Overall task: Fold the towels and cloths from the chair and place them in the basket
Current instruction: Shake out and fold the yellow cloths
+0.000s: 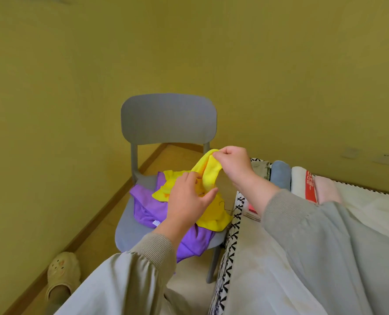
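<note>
A grey plastic chair [168, 119] stands against the yellow wall. On its seat lies a crumpled purple cloth [150, 208] with a yellow cloth [211, 219] on top. My right hand [232, 164] pinches a corner of the yellow cloth and lifts it above the seat. My left hand [189, 201] holds the same cloth lower down, thumb and fingers closed round its edge. To the right, a basket [236, 214] with a black-and-white patterned rim holds rolled towels: a blue one [280, 173] and a white one with a red label [302, 180].
A beige slipper [61, 276] lies on the floor at the lower left by the skirting board. Light fabric [371, 214] covers the surface at the right behind the basket. The wall corner is close behind the chair.
</note>
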Available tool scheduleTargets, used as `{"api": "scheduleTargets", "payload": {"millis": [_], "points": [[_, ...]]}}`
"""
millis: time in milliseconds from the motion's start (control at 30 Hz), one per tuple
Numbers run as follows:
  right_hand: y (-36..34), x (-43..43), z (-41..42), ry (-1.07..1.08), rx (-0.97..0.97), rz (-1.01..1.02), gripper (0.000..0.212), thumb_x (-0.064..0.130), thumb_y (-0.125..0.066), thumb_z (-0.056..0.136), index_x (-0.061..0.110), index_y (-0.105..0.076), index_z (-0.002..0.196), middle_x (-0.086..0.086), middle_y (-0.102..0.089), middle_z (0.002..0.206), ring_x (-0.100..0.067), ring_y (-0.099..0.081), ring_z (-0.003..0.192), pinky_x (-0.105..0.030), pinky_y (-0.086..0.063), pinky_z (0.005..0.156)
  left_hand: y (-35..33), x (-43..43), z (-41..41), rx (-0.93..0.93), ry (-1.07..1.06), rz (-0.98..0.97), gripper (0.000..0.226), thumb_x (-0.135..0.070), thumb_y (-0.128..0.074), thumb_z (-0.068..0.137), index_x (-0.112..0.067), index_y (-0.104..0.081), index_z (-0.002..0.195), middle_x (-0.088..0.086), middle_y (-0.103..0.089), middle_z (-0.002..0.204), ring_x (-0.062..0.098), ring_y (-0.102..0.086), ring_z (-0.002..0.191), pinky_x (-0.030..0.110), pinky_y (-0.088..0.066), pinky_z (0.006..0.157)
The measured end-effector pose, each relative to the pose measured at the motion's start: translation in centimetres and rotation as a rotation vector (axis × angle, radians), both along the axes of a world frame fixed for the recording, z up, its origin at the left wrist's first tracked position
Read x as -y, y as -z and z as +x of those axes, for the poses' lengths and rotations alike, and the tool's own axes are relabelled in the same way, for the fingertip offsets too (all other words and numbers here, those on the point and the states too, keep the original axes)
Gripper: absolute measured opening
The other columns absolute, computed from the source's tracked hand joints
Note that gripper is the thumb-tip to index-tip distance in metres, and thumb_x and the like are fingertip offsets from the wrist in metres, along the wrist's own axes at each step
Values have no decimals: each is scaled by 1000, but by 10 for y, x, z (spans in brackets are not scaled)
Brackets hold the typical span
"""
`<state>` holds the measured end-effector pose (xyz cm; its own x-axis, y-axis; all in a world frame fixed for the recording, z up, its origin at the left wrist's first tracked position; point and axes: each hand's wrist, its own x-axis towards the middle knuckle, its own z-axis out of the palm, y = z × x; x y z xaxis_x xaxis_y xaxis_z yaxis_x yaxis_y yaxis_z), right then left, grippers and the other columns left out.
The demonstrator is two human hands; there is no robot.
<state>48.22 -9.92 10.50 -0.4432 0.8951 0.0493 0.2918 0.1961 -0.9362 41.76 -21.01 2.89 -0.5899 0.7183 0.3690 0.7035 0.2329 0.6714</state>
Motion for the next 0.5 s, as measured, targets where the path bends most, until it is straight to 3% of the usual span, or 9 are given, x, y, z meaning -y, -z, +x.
{"api": "scheduleTargets", "payload": {"millis": [133, 233, 300, 367, 500], "points": [[-30, 9, 9, 37, -84, 3, 17, 6, -64, 78, 16, -59, 65, 1, -56, 64, -19, -52, 68, -30, -44, 66, -44, 8, 19, 31, -77, -19, 26, -35, -63, 82, -15, -54, 95, -1, -55, 88, 18, -51, 82, 34, -42, 69], [-53, 19, 25, 92, -82, 111, 12, 6, -60, 78, 17, -57, 82, 2, -54, 71, -16, -49, 61, -26, -40, 55, -70, 18, 23, 114, -114, 26, 6, -16, -53, 84, -14, -58, 86, 1, -58, 80, 22, -55, 78, 33, -44, 65], [-62, 24, 37, 88, -39, 195, 13, 6, -56, 80, 18, -58, 83, 5, -53, 69, -13, -46, 56, -25, -34, 50, -83, 23, 22, 164, -102, 45, 11, -11, -50, 86, -16, -60, 86, 1, -60, 77, 21, -55, 76, 30, -43, 63], [-67, 28, 50, 50, -10, 216, 17, 5, -54, 84, 19, -63, 80, 5, -56, 68, -14, -48, 57, -26, -41, 54, -95, 28, 25, 201, -42, 48, 16, -7, -48, 88, -16, -61, 84, 3, -62, 77, 21, -57, 75, 29, -44, 61], [-74, 32, 75, -1, 44, 152, 27, 3, -49, 85, 15, -73, 85, -3, -61, 67, -19, -52, 61, -29, -42, 62, -118, 36, 34, 317, 47, 86, 20, -2, -49, 89, -12, -65, 83, 7, -63, 76, 27, -62, 76, 42, -55, 69]]}}
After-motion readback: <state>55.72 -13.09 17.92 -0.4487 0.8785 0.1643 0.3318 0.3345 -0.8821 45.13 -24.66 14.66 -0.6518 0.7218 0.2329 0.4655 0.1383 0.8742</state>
